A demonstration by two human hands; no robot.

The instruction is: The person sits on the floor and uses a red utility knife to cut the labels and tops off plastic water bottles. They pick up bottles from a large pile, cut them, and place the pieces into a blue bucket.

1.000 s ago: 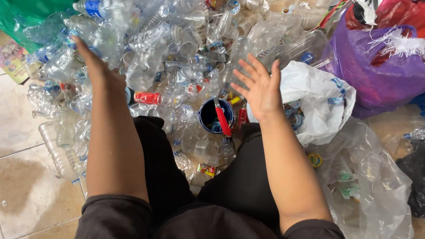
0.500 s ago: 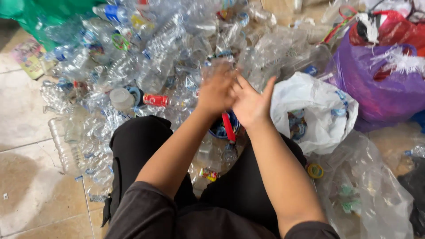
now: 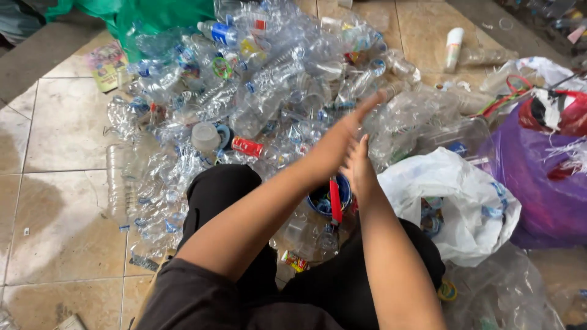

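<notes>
My left hand (image 3: pixel 345 131) is stretched flat across my body, fingers pointing up and to the right over a heap of crushed clear plastic bottles (image 3: pixel 263 91). My right hand (image 3: pixel 359 164) lies against it, palm to palm, just below. Neither hand holds anything. Directly beneath them, between my black-trousered knees, stands a small blue cup (image 3: pixel 321 201) with a red-handled tool (image 3: pixel 335 200) sticking out of it. A bottle with a red label (image 3: pixel 247 146) lies left of my left forearm.
A white plastic bag (image 3: pixel 455 201) sits right of my right arm, a purple sack (image 3: pixel 550 189) beyond it, and a clear bag of plastic (image 3: pixel 507 293) lower right. A green sack (image 3: pixel 159 15) lies behind the heap. Beige floor tiles (image 3: pixel 61 214) show at left.
My left hand left the far-left side of the bottle heap and swung right to meet my right hand; the two now press together above the blue cup.
</notes>
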